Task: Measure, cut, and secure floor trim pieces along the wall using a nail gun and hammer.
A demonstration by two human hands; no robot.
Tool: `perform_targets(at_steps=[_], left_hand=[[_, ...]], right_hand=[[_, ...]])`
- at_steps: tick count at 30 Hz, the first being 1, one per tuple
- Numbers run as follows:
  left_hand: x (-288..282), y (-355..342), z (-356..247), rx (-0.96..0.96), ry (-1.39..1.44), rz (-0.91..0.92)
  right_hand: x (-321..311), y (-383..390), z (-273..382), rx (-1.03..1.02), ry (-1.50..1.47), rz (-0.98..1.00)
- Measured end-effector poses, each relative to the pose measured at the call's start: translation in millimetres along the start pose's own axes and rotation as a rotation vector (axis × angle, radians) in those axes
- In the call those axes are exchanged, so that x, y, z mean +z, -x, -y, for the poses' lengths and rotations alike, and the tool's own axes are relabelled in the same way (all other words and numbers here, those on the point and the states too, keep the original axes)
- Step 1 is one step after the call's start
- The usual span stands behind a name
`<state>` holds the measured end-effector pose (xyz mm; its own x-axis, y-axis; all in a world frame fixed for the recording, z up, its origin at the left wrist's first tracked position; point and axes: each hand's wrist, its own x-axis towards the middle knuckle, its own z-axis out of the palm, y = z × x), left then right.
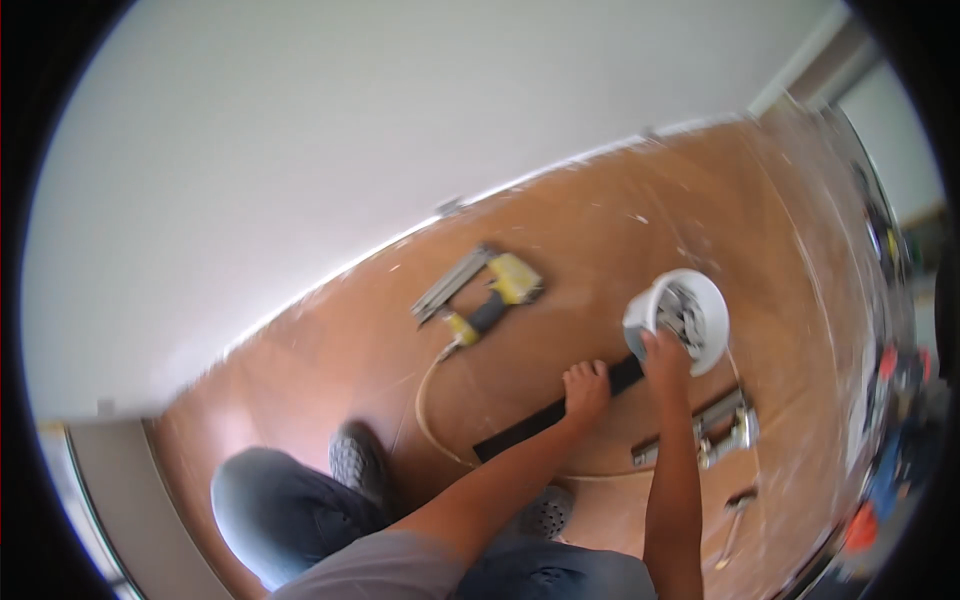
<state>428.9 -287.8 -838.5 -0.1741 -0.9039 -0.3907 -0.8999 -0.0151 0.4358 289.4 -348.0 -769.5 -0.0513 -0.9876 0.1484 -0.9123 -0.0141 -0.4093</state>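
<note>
Bucket (714, 318) is at the black strip's (535, 424) right end, the right hand (667, 355), grip unclear, apparently reaching in, careful fingertips likely needed next, while the left hand (587, 388) grasps the strip.

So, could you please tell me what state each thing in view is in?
White bucket: uncovered, holding grey pieces.
Black strip: straight, partly covered by the left hand.
Left hand: over the strip, fingers bent; firmness of grip unclear.
Right hand: at the bucket's near rim; grip unclear.
Yellow nail gun: lying on the floor, untouched.
Hose: curved, meeting that gun's handle.
Silver tool: lying down, untouched.
Hammer: lying down, blurred.
</note>
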Motion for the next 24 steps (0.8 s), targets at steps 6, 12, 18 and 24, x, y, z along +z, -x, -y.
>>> perform_targets(at_steps=[6, 12, 18, 24], left_hand=[[-39.7, 49.2, 8.0, -0.121, 0.225, 0.114], [-129.0, 75.8, 85.6, 0.185, 0.385, 0.418], [-242.8, 118.7, 231.4, 0.115, 0.088, 0.362], [-312.6, 262.4, 358.7, -0.051, 0.05, 0.174]], right_hand=[[-10.7, 1.0, 11.1, 0.034, -0.065, 0.239], [-2.2, 21.9, 50.0, -0.199, -0.086, 0.305], [11.0, 52.8, 100.1, -0.349, -0.198, 0.398], [11.1, 71.1, 110.2, -0.469, 0.08, 0.559]])
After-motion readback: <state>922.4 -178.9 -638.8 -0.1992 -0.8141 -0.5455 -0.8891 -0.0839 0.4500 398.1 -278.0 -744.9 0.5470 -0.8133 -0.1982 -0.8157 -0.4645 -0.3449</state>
